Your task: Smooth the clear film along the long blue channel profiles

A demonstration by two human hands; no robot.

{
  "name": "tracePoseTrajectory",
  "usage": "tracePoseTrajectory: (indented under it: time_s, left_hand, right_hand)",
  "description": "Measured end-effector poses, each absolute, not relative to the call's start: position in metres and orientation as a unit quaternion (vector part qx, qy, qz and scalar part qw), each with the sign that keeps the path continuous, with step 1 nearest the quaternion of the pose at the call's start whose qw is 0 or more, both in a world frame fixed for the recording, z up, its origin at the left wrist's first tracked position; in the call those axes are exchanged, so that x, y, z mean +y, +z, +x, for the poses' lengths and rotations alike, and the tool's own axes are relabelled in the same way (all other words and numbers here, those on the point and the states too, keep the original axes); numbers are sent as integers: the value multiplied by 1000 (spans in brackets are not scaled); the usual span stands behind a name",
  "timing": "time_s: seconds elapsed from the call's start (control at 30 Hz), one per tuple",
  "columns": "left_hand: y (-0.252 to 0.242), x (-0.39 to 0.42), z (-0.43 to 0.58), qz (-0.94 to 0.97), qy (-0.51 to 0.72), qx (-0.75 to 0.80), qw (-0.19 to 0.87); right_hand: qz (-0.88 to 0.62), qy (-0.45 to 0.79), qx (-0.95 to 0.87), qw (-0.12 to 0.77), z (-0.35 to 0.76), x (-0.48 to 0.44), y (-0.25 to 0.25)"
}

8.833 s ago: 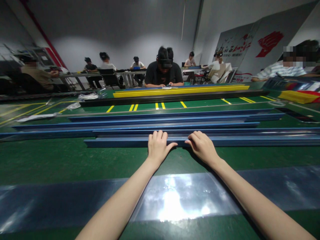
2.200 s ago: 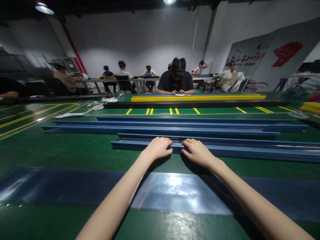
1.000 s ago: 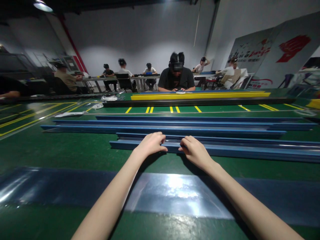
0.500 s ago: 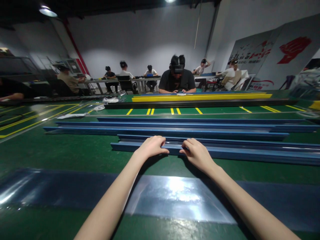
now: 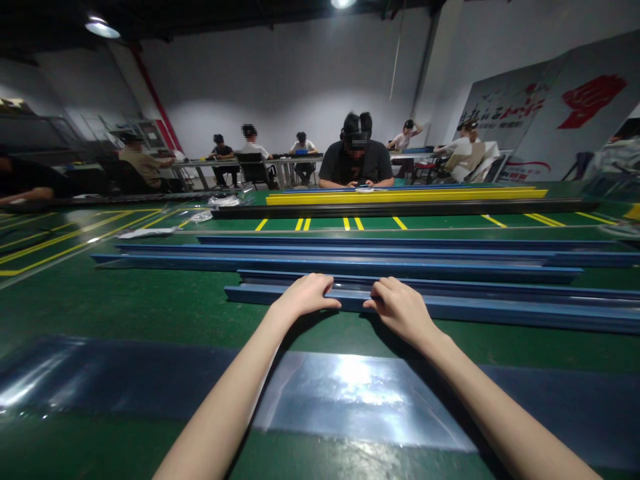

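Observation:
Both hands grip the near wall of a long blue U-shaped channel [image 5: 500, 309] lying on the green table. My left hand [image 5: 311, 294] is closed on it near its left end, thumb in front and fingers curled over into the groove. A short way to the right, my right hand [image 5: 400, 305] pinches the same wall, its fingertips partly hidden. Between the two hands a short stretch of the channel shows. Below my forearms a clear plastic sheet [image 5: 350, 400] with glare on it lies flat along the table.
More blue channels [image 5: 250, 260] lie parallel just beyond. Farther back are a black strip [image 5: 400, 208], a yellow strip [image 5: 400, 196] and crumpled plastic [image 5: 223, 201]. A person in a dark shirt [image 5: 330, 167] sits across the table; several others sit behind.
The whole view has shifted very slightly right and down. Both hands keep their hold on the channel, with my right hand marginally farther from my left.

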State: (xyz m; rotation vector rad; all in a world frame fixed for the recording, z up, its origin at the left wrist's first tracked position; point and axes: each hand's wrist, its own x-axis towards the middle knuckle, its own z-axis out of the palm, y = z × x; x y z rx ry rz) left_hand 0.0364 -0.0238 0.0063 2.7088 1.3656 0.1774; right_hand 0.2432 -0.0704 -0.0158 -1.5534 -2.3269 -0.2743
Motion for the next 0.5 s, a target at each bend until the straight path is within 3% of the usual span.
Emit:
tracePoseTrajectory:
  time_s: [0.5]
  left_hand:
    - [3,-32,49,911,107,399,-5]
  right_hand:
    - [-605,-106,-779,130,273,-78,-6]
